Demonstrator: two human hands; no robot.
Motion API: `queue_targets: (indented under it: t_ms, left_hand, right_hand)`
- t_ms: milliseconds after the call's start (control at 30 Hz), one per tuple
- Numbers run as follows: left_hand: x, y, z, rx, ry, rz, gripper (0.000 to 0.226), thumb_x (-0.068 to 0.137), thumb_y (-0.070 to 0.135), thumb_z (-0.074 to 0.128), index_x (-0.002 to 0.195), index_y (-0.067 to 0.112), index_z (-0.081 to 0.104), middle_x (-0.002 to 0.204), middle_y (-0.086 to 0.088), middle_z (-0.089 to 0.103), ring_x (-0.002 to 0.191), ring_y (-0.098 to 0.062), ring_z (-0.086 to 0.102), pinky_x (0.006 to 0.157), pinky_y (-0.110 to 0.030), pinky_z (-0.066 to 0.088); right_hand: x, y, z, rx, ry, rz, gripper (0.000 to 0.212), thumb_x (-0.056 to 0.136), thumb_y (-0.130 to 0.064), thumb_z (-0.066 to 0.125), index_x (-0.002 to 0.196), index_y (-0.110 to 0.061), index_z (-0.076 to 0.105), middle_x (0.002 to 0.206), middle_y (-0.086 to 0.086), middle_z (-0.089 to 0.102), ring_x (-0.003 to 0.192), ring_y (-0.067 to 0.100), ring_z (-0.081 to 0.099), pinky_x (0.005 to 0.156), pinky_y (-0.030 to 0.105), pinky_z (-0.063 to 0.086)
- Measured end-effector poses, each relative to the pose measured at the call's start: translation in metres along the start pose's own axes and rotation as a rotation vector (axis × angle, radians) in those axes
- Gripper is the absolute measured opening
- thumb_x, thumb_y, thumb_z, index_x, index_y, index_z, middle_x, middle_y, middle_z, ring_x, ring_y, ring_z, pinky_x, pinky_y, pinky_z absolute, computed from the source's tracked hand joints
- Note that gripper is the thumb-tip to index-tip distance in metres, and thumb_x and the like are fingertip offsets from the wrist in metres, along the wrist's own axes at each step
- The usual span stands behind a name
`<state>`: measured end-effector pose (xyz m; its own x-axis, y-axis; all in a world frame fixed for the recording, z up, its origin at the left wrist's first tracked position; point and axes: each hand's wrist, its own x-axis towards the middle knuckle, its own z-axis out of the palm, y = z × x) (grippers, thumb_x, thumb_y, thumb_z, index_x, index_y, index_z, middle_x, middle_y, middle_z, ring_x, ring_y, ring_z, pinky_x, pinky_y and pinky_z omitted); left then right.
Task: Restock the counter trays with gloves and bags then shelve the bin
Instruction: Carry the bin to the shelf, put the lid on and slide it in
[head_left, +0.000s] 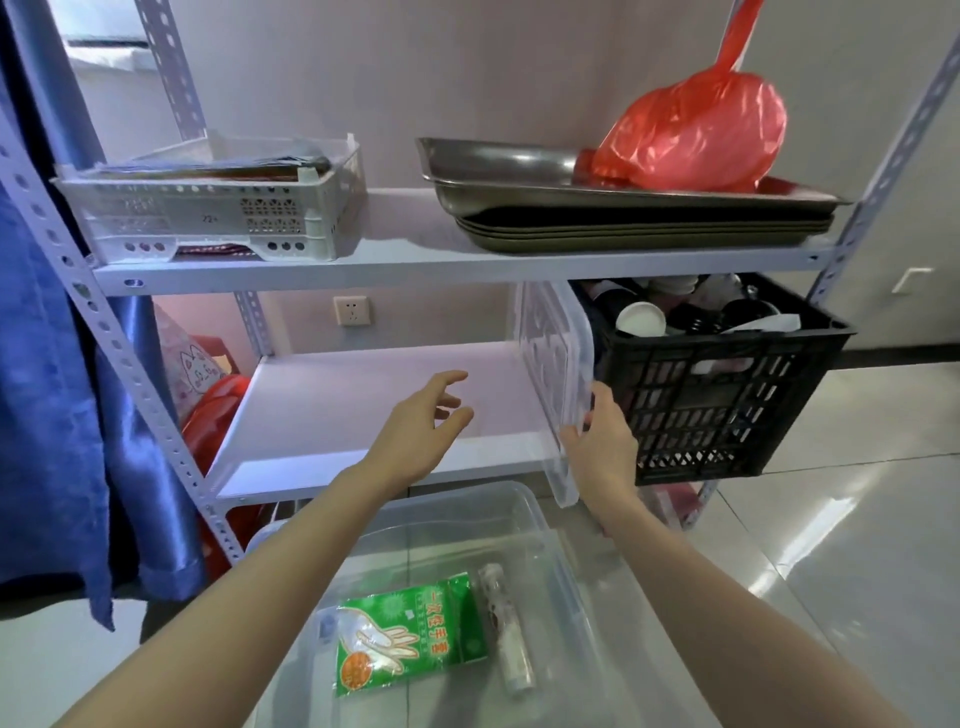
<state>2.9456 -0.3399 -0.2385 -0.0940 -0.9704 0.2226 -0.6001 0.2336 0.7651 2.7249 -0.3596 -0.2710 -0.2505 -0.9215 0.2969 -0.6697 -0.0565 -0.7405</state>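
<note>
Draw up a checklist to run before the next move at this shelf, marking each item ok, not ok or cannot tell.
1. Room on the middle shelf left of the black crate: ok, bare.
2. Grip of the right hand on the clear lid: ok, fingers curl round its edge.
3. Free left hand: ok, open over the shelf, holding nothing.
4. Lid on the bin: not ok, it is off, upright beside the crate.
5. Contents settled: ok, glove pack and roll lie flat inside.
</note>
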Motion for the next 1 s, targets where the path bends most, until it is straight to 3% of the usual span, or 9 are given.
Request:
queue_targets:
  t_ms: [200, 300, 433, 567, 667, 733, 833, 933, 1000]
  left_hand:
    - [0.02, 0.038, 0.026, -0.24, -0.004, -0.028, 0.048, 0.09, 0.056, 0.043, 0.134, 0.037, 0.038, 0.12, 0.007, 0.052, 0.103, -0.012, 0.057, 0.076, -0.026, 0.052]
    - [0.022, 0.039, 0.025, -0.522, 0.112, -0.247, 0.06, 0.087, 0.055, 0.052, 0.134, 0.022, 0.037, 0.128, -0.005, 0.049, 0.1, -0.019, 0.059, 0.058, -0.028, 0.057]
    - [0.014, 0.012, 0.011, -0.737, 0.257, -0.473, 0.073, 0.082, 0.038, 0.066, 0.141, 0.024, 0.025, 0.126, -0.01, 0.049, 0.097, -0.024, 0.061, 0.051, -0.028, 0.056]
    - [0.003, -0.025, -0.001, -0.678, 0.383, -0.623, 0.095, 0.08, 0.021, 0.068, 0.148, 0.034, 0.004, 0.125, -0.001, 0.042, 0.103, -0.032, 0.059, 0.072, -0.044, 0.059]
    - [-0.014, -0.059, -0.005, -0.66, 0.335, -0.691, 0.089, 0.08, 0.005, 0.067, 0.145, 0.038, 0.017, 0.125, -0.011, 0.05, 0.093, -0.035, 0.067, 0.079, -0.053, 0.057]
    - [-0.03, -0.075, 0.0, -0.568, 0.364, -0.714, 0.079, 0.077, 0.002, 0.067, 0.141, 0.033, 0.032, 0.118, -0.016, 0.057, 0.084, -0.03, 0.067, 0.073, -0.044, 0.058]
    - [-0.059, -0.089, 0.015, -0.531, 0.539, -0.685, 0.079, 0.076, 0.002, 0.067, 0.141, 0.034, 0.036, 0.101, -0.014, 0.059, 0.071, -0.022, 0.06, 0.057, -0.029, 0.051]
    - [-0.089, -0.099, 0.033, -0.643, 0.654, -0.62, 0.082, 0.077, -0.006, 0.067, 0.14, 0.038, 0.036, 0.13, -0.011, 0.049, 0.088, -0.03, 0.066, 0.066, -0.041, 0.059]
    - [-0.11, -0.101, 0.045, -0.687, 0.693, -0.614, 0.086, 0.077, -0.006, 0.069, 0.137, 0.046, 0.036, 0.14, 0.0, 0.039, 0.1, -0.032, 0.064, 0.07, -0.046, 0.06]
  right_hand:
    - [-0.043, 0.001, 0.002, -0.2, -0.001, -0.24, 0.054, 0.077, -0.013, 0.061, 0.125, -0.025, 0.039, 0.093, 0.008, 0.046, 0.067, 0.03, 0.051, 0.053, 0.037, 0.041]
    - [-0.06, 0.003, -0.005, -0.301, 0.015, -0.421, 0.055, 0.069, -0.003, 0.065, 0.12, -0.014, 0.052, 0.081, 0.009, 0.047, 0.058, 0.025, 0.04, 0.047, 0.031, 0.027]
    - [-0.074, 0.01, -0.017, -0.359, -0.025, -0.606, 0.053, 0.064, 0.002, 0.068, 0.115, -0.011, 0.059, 0.077, 0.009, 0.052, 0.057, 0.024, 0.046, 0.041, 0.03, 0.031]
    - [-0.096, 0.044, -0.021, -0.379, -0.095, -0.803, 0.056, 0.06, -0.001, 0.077, 0.112, -0.014, 0.059, 0.086, 0.01, 0.061, 0.065, 0.025, 0.058, 0.045, 0.034, 0.05]
    - [-0.11, 0.069, -0.024, -0.399, -0.201, -0.861, 0.059, 0.061, -0.011, 0.085, 0.114, -0.018, 0.059, 0.095, 0.005, 0.062, 0.074, 0.019, 0.062, 0.053, 0.024, 0.054]
    - [-0.117, 0.076, -0.022, -0.374, -0.249, -0.696, 0.054, 0.063, -0.021, 0.086, 0.111, -0.019, 0.062, 0.101, 0.002, 0.059, 0.079, 0.017, 0.062, 0.059, 0.022, 0.051]
    - [-0.119, 0.077, -0.016, -0.184, -0.341, -0.063, 0.057, 0.069, -0.026, 0.083, 0.118, -0.022, 0.055, 0.11, 0.001, 0.05, 0.09, 0.019, 0.058, 0.079, 0.035, 0.053]
    - [-0.112, 0.075, -0.009, 0.44, -0.487, 0.645, 0.037, 0.087, -0.011, 0.062, 0.123, -0.009, 0.052, 0.1, 0.009, 0.059, 0.085, 0.027, 0.064, 0.081, 0.045, 0.057]
    - [-0.111, 0.078, -0.002, 0.608, -0.518, 0.816, 0.038, 0.089, -0.014, 0.062, 0.123, -0.003, 0.051, 0.102, 0.014, 0.056, 0.084, 0.031, 0.063, 0.073, 0.046, 0.059]
